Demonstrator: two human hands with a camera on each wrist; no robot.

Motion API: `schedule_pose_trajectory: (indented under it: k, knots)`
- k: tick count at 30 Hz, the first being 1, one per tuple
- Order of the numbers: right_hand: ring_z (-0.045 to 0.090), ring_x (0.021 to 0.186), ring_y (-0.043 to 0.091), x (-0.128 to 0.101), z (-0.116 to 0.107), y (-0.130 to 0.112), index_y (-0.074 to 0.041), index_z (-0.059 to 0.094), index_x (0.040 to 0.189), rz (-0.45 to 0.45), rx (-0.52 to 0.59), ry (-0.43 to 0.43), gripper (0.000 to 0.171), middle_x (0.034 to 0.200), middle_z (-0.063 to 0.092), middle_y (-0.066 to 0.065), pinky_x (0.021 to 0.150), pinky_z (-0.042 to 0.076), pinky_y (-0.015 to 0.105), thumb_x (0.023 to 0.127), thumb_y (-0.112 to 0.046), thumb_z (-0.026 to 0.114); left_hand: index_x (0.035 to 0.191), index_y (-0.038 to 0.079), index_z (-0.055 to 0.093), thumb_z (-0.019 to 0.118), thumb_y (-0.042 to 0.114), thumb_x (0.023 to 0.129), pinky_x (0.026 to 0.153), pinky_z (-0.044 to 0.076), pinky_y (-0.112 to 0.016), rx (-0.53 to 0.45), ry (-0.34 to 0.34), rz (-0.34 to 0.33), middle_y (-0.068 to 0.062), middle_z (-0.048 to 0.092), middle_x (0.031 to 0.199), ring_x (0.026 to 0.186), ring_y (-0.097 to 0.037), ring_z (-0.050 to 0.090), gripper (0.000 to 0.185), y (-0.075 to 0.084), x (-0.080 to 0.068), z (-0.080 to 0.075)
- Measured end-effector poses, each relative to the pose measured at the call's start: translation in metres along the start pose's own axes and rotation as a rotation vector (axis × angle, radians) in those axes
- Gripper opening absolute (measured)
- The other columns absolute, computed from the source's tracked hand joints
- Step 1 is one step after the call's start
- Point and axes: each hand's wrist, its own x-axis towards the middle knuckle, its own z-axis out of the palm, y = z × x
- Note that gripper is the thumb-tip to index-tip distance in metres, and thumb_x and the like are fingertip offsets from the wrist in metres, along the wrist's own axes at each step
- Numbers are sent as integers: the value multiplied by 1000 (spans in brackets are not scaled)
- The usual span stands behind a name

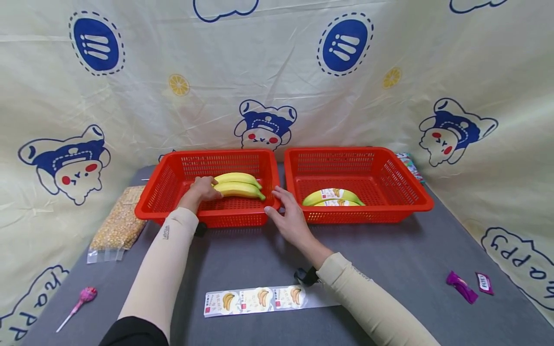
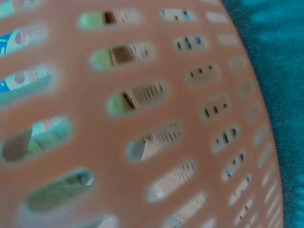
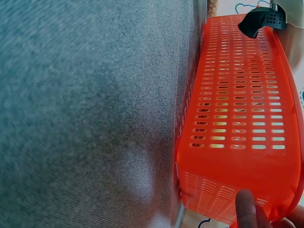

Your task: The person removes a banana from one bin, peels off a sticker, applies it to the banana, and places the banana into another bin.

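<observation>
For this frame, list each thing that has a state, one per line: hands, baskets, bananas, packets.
Left hand: inside the left red plastic basket, gripping the two bare yellow bananas.
Right hand: open, fingers touching that basket's right front corner.
Right red plastic basket: holds two labelled bananas.
Strip of banana stickers: flat on the grey cloth.
Clear bag of corn kernels: lying flat.

Your head view is bright, evenly lit and sharp, with soft shadows under the baskets [image 1: 207,192] and bowed edges. Your left wrist view is blurred, washed out and colour-shifted. Your right wrist view blurs near the cloth [image 3: 85,114].
</observation>
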Motion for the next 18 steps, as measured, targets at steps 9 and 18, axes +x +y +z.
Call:
schedule_pose_trajectory:
  k: [9, 18]
  knots:
    - [41, 133, 25, -1, -2, 0, -8, 44, 139, 7, 0, -13, 59, 151, 33, 1, 100, 44, 46, 87, -25, 66, 130, -3, 52, 63, 19, 88, 105, 35, -46, 113, 115, 112, -23, 52, 132, 120, -37, 48, 49, 1, -4, -2]
    - [42, 132, 23, 0, -3, -3, -10, 46, 138, 25, -15, -10, 57, 151, 35, -1, 100, 44, 42, 87, -26, 66, 128, 0, 55, 63, 18, 88, 97, 38, -46, -3, 181, 100, -21, 56, 127, 111, -34, 51, 44, 4, -19, -11]
